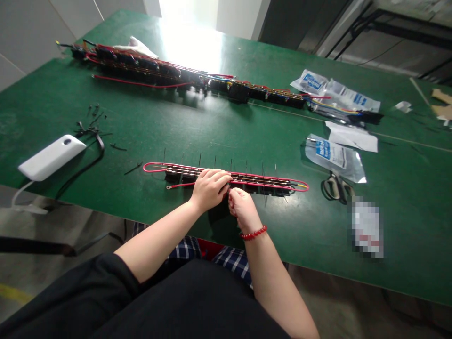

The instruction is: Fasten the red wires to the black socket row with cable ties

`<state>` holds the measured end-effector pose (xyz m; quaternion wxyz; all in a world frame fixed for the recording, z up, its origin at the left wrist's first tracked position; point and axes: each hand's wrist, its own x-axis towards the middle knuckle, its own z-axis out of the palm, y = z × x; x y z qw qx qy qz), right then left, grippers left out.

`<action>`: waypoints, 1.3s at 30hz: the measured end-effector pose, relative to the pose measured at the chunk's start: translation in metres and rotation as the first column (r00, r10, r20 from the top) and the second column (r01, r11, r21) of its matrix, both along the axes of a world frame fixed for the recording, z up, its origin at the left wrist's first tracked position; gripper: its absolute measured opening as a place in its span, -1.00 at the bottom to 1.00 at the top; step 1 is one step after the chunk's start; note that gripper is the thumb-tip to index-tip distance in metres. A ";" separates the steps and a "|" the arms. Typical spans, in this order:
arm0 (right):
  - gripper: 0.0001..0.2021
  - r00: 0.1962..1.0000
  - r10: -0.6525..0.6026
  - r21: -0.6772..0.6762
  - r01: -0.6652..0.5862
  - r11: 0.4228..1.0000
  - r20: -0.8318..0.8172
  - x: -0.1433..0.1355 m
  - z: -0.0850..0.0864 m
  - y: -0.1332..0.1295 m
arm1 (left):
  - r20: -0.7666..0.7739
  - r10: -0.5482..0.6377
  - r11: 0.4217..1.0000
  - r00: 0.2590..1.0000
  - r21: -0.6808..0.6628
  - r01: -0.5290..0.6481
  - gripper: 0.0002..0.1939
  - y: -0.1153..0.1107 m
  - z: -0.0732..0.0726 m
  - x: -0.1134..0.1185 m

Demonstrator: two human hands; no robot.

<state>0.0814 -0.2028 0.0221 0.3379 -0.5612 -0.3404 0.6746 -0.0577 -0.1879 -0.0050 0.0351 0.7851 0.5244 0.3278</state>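
A narrow black strip assembly (263,180) with a looped red wire (299,182) along it lies across the green table in front of me. Several thin black cable ties stand up from its far side. My left hand (211,188) lies over its middle, the fingers wrapped on the strip. Just right of it, my right hand (242,205) is closed in a pinch at the near edge; what it pinches is hidden. A red wire end with a ring terminal (169,187) sticks out to the left of my left hand.
A longer wired black assembly (148,70) stretches across the back. At left are a white device (52,157) and loose cable ties (92,123). Scissors (337,188), plastic bags (335,157) and white paper (351,136) lie right. The table's near edge (318,269) runs before me.
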 end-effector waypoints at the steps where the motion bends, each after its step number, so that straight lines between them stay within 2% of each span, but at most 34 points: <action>1: -0.75 1.000 -0.001 -0.006 0.001 1.000 0.001 0.000 0.000 0.000 | 0.010 -0.001 1.000 1.000 0.001 0.001 -0.79 0.000 0.000 0.000; 8: -0.75 1.000 0.001 -0.039 -0.001 0.999 0.015 -0.003 -0.005 0.003 | 0.055 -0.001 0.999 0.999 0.049 -0.002 -0.80 0.000 -0.001 0.001; 14: -0.77 0.999 0.000 -0.046 0.001 0.999 0.041 -0.005 -0.005 0.002 | 0.083 -0.004 1.000 0.997 0.017 0.003 -0.78 0.000 -0.001 0.001; 20: -0.73 0.998 -0.002 -0.057 0.006 0.998 0.070 -0.006 -0.007 0.005 | 0.066 0.032 0.999 0.997 0.007 -0.032 -0.78 -0.001 -0.004 0.001; 27: -0.72 0.997 0.018 -0.063 -0.013 0.998 0.074 -0.004 -0.003 0.005 | 0.054 0.036 0.998 0.998 0.042 -0.038 -0.83 0.000 -0.005 0.001; 33: -0.73 0.996 0.022 -0.055 -0.017 0.998 0.085 -0.005 -0.005 0.004 | 0.049 0.043 0.999 0.998 0.012 -0.044 -0.84 -0.001 -0.004 0.002; 39: -0.71 0.994 0.012 -0.026 -0.009 1.000 0.109 -0.004 -0.006 0.002 | 0.071 0.030 0.997 0.997 0.069 -0.035 -0.87 0.000 -0.006 0.002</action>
